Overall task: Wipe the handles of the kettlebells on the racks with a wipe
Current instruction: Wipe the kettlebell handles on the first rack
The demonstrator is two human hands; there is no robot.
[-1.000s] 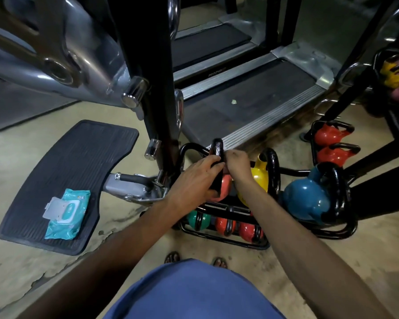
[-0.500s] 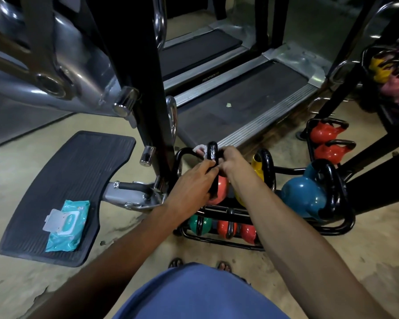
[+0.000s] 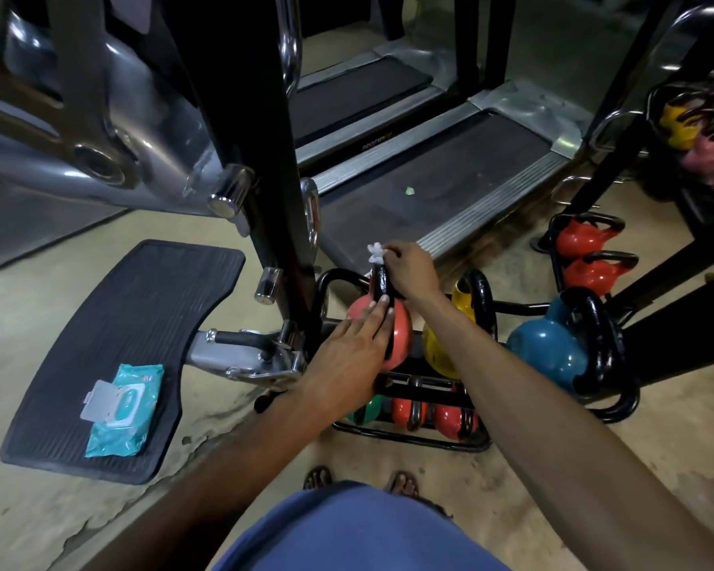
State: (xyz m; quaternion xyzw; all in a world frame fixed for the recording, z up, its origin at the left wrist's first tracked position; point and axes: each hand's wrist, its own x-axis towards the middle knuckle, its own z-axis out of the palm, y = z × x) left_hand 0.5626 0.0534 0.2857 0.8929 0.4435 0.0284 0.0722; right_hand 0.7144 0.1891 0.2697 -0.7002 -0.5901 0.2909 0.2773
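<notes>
**Grip:** the right hand (image 3: 409, 269) pinches the white wipe (image 3: 375, 251) against the top of the black handle (image 3: 381, 284) of the coral kettlebell (image 3: 402, 339), which sits in the floor rack (image 3: 429, 443). The left hand (image 3: 353, 348) lies flat-fingered on the bell, steadying it.

**Advised:** wrap the wipe fully round the handle, then draw it down both legs.

**Writing:** the lettering on the treadmill rail (image 3: 388, 140) and the wipe pack (image 3: 120, 410) label are both illegible.
</notes>
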